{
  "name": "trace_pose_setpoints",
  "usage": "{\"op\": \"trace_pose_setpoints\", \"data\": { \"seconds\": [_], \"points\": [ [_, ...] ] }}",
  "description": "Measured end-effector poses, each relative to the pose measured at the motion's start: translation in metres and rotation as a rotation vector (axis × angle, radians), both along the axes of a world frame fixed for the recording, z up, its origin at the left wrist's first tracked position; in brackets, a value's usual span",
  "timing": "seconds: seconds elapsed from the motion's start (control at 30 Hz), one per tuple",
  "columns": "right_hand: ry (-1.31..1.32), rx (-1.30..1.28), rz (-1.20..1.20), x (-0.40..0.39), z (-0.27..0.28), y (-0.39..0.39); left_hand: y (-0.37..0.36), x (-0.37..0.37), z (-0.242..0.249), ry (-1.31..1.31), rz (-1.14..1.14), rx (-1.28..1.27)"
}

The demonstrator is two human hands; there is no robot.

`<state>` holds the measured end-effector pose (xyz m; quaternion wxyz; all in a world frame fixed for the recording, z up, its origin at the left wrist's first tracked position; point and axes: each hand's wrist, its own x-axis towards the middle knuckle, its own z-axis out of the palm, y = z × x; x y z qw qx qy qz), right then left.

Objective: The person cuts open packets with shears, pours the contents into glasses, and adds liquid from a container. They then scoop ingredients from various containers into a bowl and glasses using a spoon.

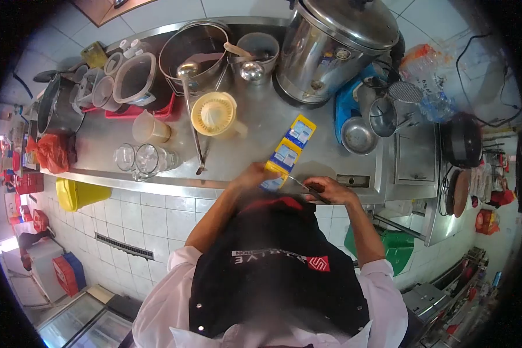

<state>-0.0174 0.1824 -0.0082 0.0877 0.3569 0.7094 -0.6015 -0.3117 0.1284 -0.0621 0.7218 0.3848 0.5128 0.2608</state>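
A strip of yellow and blue packets [286,155] lies at a slant on the steel counter, near its front edge. My left hand [253,177] grips the lower left side of the strip with its fingers closed. In my right hand [332,190] is a tool with dark handles, which looks like scissors [297,182]; its thin metal end touches or nearly touches the right side of the lowest packet. Whether the blades are apart cannot be made out.
Left of the strip stand a yellow citrus juicer [213,114], a long ladle [192,124], glass mugs [148,159] and a plastic jug [151,127]. Behind are a large pot [185,52] and a tall steel urn [325,52]. Metal bowls [359,136] stand at right.
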Motion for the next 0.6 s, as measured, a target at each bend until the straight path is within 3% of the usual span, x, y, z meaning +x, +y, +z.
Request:
{"op": "trace_pose_setpoints", "data": {
  "seconds": [0.4,0.47,0.6],
  "points": [
    [-0.007,0.026,0.038,-0.012,0.011,0.012,-0.008,0.002,0.008,-0.09,0.065,-0.034],
    [0.013,0.062,0.05,-0.01,0.008,0.014,-0.008,0.002,-0.008,-0.097,0.072,-0.021],
    [-0.072,-0.047,-0.056,-0.025,0.01,0.011,-0.007,0.0,-0.009,-0.091,0.06,-0.003]
  ]
}}
